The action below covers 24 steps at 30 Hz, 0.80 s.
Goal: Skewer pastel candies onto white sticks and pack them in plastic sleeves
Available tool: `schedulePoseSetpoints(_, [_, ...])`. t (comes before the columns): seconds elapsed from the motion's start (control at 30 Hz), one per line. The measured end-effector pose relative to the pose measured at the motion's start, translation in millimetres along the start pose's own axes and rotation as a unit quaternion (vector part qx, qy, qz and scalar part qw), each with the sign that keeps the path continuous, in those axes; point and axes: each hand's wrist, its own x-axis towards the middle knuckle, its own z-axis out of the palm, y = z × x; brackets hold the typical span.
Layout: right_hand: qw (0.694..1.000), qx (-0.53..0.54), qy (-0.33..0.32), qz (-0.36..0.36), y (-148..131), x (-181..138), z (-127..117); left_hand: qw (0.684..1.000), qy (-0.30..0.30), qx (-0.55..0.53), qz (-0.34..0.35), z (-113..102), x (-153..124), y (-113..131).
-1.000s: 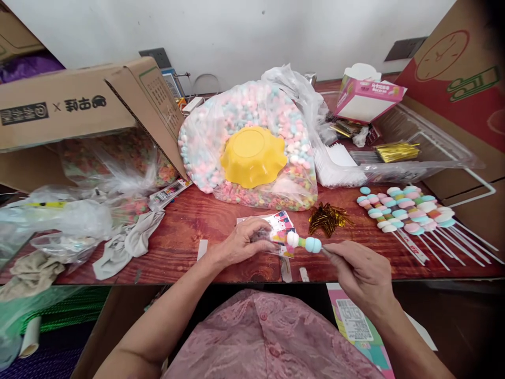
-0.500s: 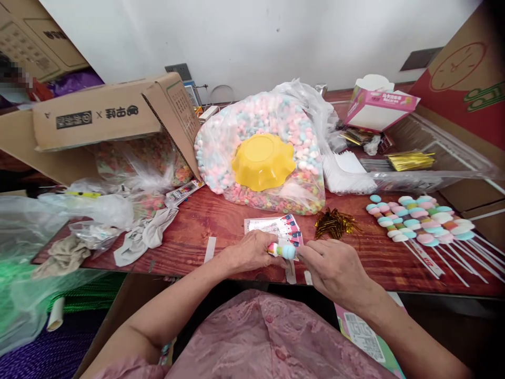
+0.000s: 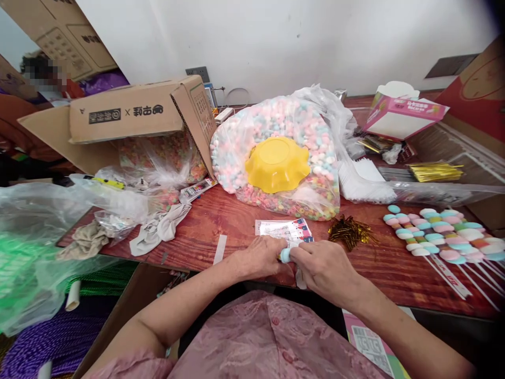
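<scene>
In front of my body, my left hand (image 3: 265, 257) is closed around a marshmallow skewer (image 3: 284, 256); only its pale blue end shows between the hands. The fingers of my right hand (image 3: 321, 266) are pinched together against that blue end. No stick can be made out, as the fingers cover much of the piece. Just beyond my hands lie flat printed clear packets (image 3: 284, 230). A bunch of gold twist ties (image 3: 350, 231) rests to the right of them. Farther right, several finished marshmallow skewers (image 3: 447, 236) with white sticks lie side by side.
A big clear bag of marshmallows (image 3: 232, 142) carries an upturned yellow bowl (image 3: 278, 166). At left stand an open cardboard box (image 3: 130, 113) and crumpled cloths (image 3: 160, 229). White sticks (image 3: 365, 179) and a pink carton (image 3: 406, 113) are at right. A person (image 3: 23, 126) is at far left.
My hands have come closer together, and the right fingers now touch the blue end. More of the skewer is covered. The view has turned slightly left.
</scene>
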Motion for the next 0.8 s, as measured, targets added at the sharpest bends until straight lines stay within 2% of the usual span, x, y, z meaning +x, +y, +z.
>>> schedulePoseSetpoints(0.1, [0.999, 0.017, -0.051, 0.008, -3, 12, 4, 0.996, -0.01, -0.085, 0.018, 2, 2, 6])
schedulePoseSetpoints(0.2, [0.995, 0.068, -0.068, 0.008, 2, 18, 7, 0.989, -0.001, -0.15, 0.01, -8, -1, 7])
schedulePoseSetpoints(0.3, [0.991, 0.126, -0.039, -0.013, 15, 16, 4, 0.986, 0.012, -0.164, -0.023, -28, -10, 0])
schedulePoseSetpoints(0.37, [0.989, 0.145, 0.001, -0.014, 23, 15, -1, 0.984, -0.011, -0.172, -0.038, -37, -17, -8])
schedulePoseSetpoints(0.43, [0.99, 0.137, 0.024, -0.024, 30, 14, -8, 0.977, -0.049, -0.201, -0.05, -38, -21, -17])
schedulePoseSetpoints(0.5, [0.994, 0.096, 0.023, -0.045, 35, 15, -13, 0.971, -0.052, -0.223, -0.062, -34, -24, -23])
schedulePoseSetpoints(0.57, [0.998, 0.044, 0.021, -0.049, 37, 15, -16, 0.976, -0.007, -0.201, -0.081, -29, -27, -26])
schedulePoseSetpoints(0.67, [0.999, 0.018, 0.025, -0.024, 36, 13, -16, 0.988, 0.063, -0.102, -0.094, -25, -29, -26])
schedulePoseSetpoints(0.8, [0.999, 0.041, 0.004, -0.009, 26, 13, -12, 0.992, 0.078, 0.059, -0.084, -18, -27, -26])
